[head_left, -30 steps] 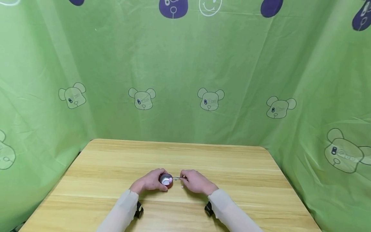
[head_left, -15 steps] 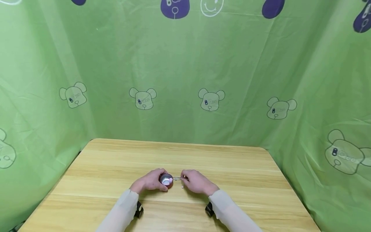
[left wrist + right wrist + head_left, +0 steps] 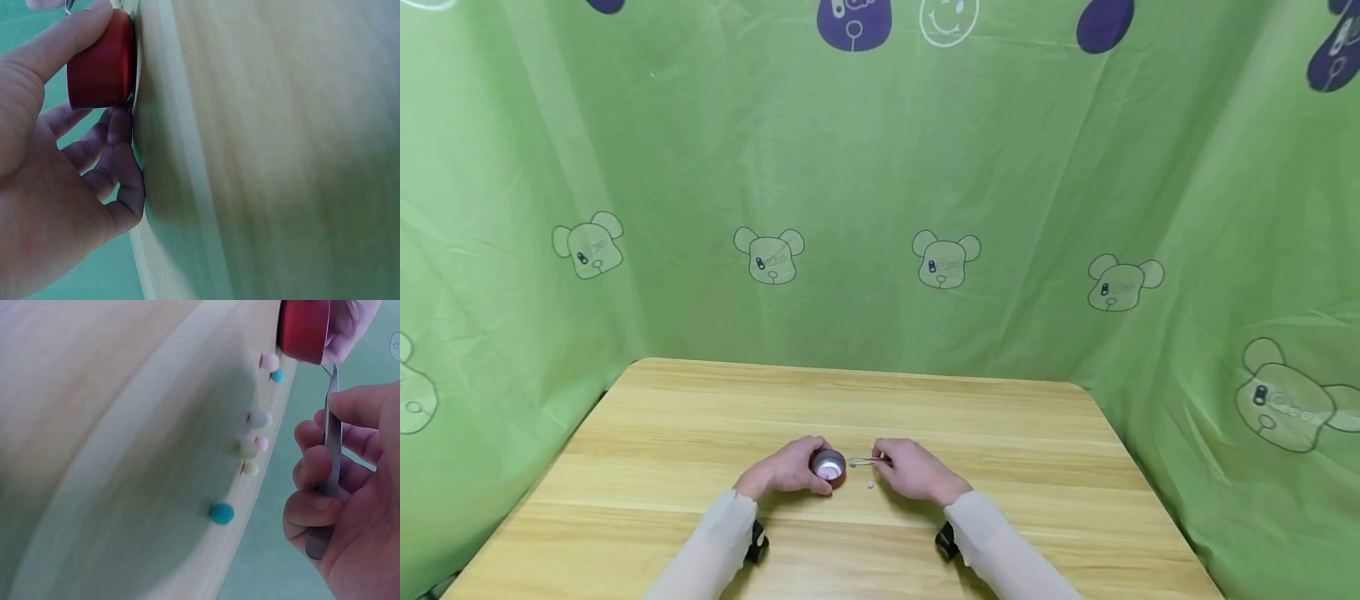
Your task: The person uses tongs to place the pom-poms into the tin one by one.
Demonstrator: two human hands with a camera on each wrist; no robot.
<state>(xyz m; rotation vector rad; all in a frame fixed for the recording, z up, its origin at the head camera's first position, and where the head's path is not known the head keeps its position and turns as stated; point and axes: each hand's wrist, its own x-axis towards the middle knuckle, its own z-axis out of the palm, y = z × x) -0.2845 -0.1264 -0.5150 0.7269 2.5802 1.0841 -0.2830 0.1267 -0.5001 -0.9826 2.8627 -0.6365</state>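
Note:
A small red round tin (image 3: pixel 837 482) with an open silvery inside stands on the table. My left hand (image 3: pixel 792 467) grips it, thumb near and fingers behind; in the left wrist view the thumb presses the tin's red side (image 3: pixel 100 65). Something pale shows at the tin's bottom. Just to the right, my right hand (image 3: pixel 917 472) holds metal tweezers (image 3: pixel 333 434) between thumb and fingers, tips pointing at the tin. Small balls lie on the table below the tweezers: a pink ball (image 3: pixel 269 362), a small teal ball (image 3: pixel 277 375), a larger blue ball (image 3: pixel 222 514) and several pale ones.
The wooden table (image 3: pixel 1000 450) reaches well past both hands on every side. Green curtains (image 3: pixel 857 167) printed with bear heads hang behind it and at both sides. Black wrist devices (image 3: pixel 758 542) sit under both sleeves.
A pale pink ball was at the tweezers' tips over the tin's right rim; now it is gone from there. The tweezers and right hand have shifted slightly right, away from the tin.

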